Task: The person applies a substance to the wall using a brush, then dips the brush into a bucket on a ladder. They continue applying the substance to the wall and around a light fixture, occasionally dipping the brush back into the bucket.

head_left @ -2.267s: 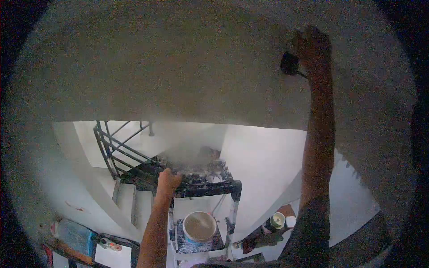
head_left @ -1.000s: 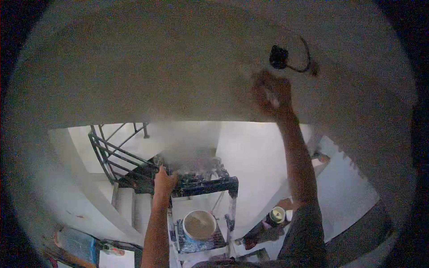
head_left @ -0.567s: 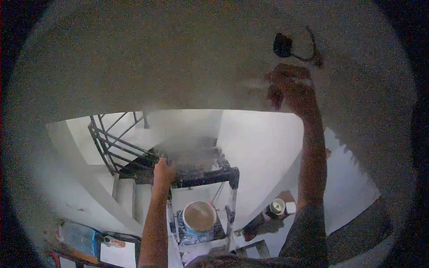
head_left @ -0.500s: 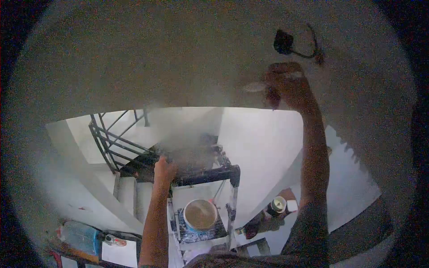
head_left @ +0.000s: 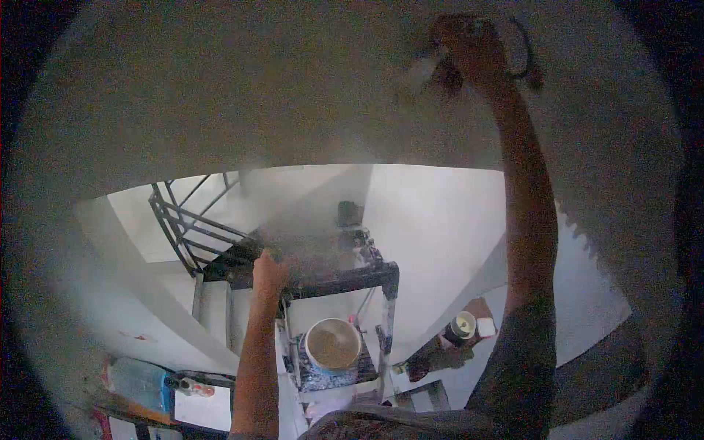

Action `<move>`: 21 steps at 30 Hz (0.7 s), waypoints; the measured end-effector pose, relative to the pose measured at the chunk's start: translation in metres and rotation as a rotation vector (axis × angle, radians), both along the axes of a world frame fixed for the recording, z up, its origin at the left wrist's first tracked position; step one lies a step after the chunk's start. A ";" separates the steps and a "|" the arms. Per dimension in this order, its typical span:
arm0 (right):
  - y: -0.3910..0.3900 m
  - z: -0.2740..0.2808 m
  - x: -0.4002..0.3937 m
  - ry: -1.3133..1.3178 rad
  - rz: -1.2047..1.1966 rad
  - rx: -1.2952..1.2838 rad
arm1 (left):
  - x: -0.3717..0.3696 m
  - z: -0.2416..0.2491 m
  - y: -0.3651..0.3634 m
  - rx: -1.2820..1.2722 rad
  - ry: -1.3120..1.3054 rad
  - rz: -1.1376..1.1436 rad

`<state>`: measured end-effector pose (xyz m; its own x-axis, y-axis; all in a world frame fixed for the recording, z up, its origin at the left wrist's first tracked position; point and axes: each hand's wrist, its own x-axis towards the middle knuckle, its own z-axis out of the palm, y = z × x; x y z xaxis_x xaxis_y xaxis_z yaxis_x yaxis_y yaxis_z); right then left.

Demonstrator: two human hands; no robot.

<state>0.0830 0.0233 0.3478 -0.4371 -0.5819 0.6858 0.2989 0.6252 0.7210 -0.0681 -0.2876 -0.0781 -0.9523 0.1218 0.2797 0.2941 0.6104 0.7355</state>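
My right hand (head_left: 469,55) is raised against the dim grey ceiling surface (head_left: 293,88), closed around a tool with a pale, blurred blade (head_left: 422,71). Beside it a dark cable loop (head_left: 524,48) hangs from that surface. Lower down, my left hand (head_left: 270,273) is closed on the top left part of a dark, paint-stained ladder (head_left: 341,282). On a ladder step below stands a white bucket (head_left: 334,345) with a greyish-brown mix inside.
A dark metal railing (head_left: 209,227) and stairs are at the left. At lower left lie a clear plastic container (head_left: 139,383) and a white sheet (head_left: 202,408). An open can (head_left: 463,325) stands on the floor at lower right, near a small white item (head_left: 485,327).
My right hand has moved up with the tool, over the dark fitting by the cable. My left hand stays on the ladder. The view has shifted slightly.
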 end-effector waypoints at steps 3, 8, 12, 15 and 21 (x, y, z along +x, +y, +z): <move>-0.006 0.008 0.007 0.098 0.192 -0.016 | 0.003 0.004 0.000 0.004 0.013 -0.009; 0.001 -0.039 0.019 0.190 0.151 -0.221 | -0.008 -0.010 0.000 0.039 0.039 -0.049; -0.057 -0.110 0.037 -0.143 -0.403 -0.436 | 0.017 0.020 -0.002 0.101 0.032 -0.085; -0.042 -0.182 0.029 -0.182 0.258 -0.530 | 0.016 0.018 0.000 0.084 -0.058 -0.028; -0.060 -0.237 0.064 -0.206 0.476 -0.705 | 0.022 0.021 -0.005 -0.073 0.104 -0.174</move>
<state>0.1470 -0.0370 0.1107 -0.4103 -0.2040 0.8888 -0.2010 0.9709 0.1300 -0.0460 -0.2922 -0.0568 -0.8818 0.3048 0.3598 0.4713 0.5943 0.6517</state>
